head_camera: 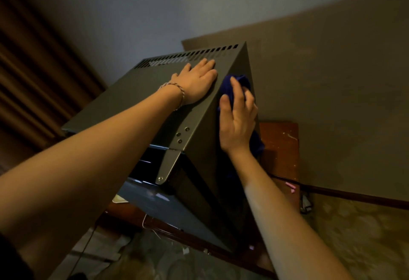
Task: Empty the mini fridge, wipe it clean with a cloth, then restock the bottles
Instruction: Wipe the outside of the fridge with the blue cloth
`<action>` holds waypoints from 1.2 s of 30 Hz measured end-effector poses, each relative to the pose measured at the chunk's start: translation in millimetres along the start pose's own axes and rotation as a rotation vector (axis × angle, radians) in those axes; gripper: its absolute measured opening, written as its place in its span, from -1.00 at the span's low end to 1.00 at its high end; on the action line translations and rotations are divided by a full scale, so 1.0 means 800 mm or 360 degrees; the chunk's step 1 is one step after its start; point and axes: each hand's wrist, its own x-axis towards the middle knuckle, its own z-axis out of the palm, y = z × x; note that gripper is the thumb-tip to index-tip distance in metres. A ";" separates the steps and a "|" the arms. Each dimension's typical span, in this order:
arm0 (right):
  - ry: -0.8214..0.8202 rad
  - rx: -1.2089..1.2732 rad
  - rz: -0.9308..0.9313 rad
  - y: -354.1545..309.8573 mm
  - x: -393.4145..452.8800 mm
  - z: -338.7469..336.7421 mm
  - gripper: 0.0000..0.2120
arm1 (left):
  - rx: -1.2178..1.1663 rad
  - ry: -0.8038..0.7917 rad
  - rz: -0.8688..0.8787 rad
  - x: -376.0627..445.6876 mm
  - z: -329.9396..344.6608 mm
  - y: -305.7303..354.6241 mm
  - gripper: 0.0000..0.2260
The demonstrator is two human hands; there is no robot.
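A dark grey mini fridge (132, 94) fills the middle of the head view, with vent slots along the far edge of its top. My left hand (197, 80) lies flat on the top near the right edge, fingers straight. My right hand (238, 116) presses a dark blue cloth (234, 83) flat against the fridge's right side wall, fingers straight. Part of the cloth hangs below my wrist. The fridge door, at the near lower left, looks slightly ajar. No bottles are in view.
The fridge stands on a reddish-brown wooden stand (281, 147) against a tan wall. A brown curtain (33, 69) hangs at the left. A dark cable (287, 179) runs behind the stand. Scraps and a cord lie on the patterned floor (354, 235).
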 end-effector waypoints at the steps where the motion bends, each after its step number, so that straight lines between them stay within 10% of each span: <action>1: -0.0009 0.0014 0.0022 0.011 0.016 0.003 -0.41 | -0.0002 0.0000 -0.0002 0.000 0.000 0.000 -0.53; 11: -0.0227 0.0194 0.0458 0.143 0.098 0.018 -0.47 | -0.0008 0.0007 0.0029 0.001 0.001 -0.002 -0.53; 24: -0.0356 0.0058 0.1152 0.213 -0.053 0.008 -0.54 | 0.0006 0.0021 0.0024 -0.002 0.001 -0.001 -0.53; 36: -0.0204 0.0161 0.0513 0.048 -0.214 -0.016 -0.52 | 0.0024 -0.0034 0.0059 -0.005 -0.002 -0.003 -0.51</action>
